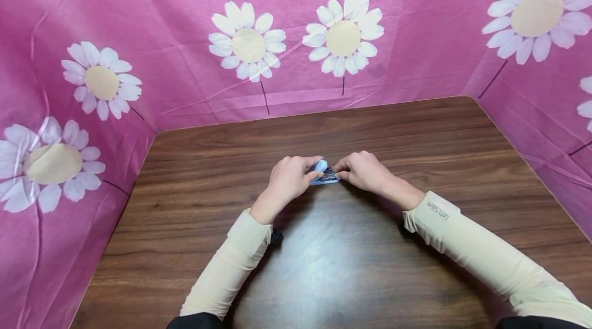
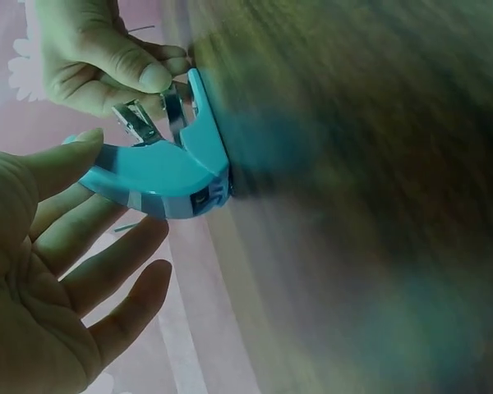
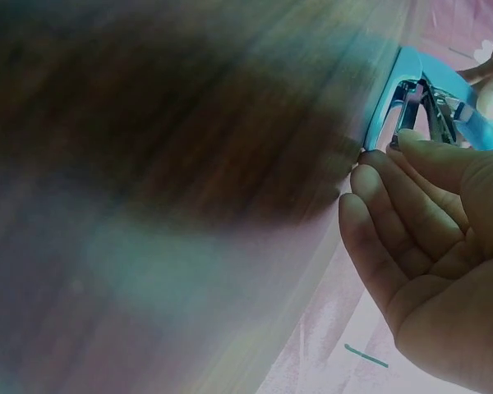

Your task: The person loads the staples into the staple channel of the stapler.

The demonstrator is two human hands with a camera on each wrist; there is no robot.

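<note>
A light blue stapler (image 1: 330,181) sits on the table with its top lifted away from its base. In the left wrist view its blue top cover (image 2: 148,170) is swung up, and the metal staple channel shows between cover and base. My left hand (image 1: 288,179) grips the cover between thumb and fingers. At the other end, my right hand (image 1: 367,171) pinches the front of the metal channel (image 3: 409,111) between thumb and fingertips. Whether loose staples are in those fingertips cannot be seen.
The brown wood-grain table (image 1: 194,205) spreads all round the hands. Pink cloth (image 1: 176,15) printed with white flowers hangs along its back and both sides. A small black item (image 1: 276,237) shows beside the left wrist.
</note>
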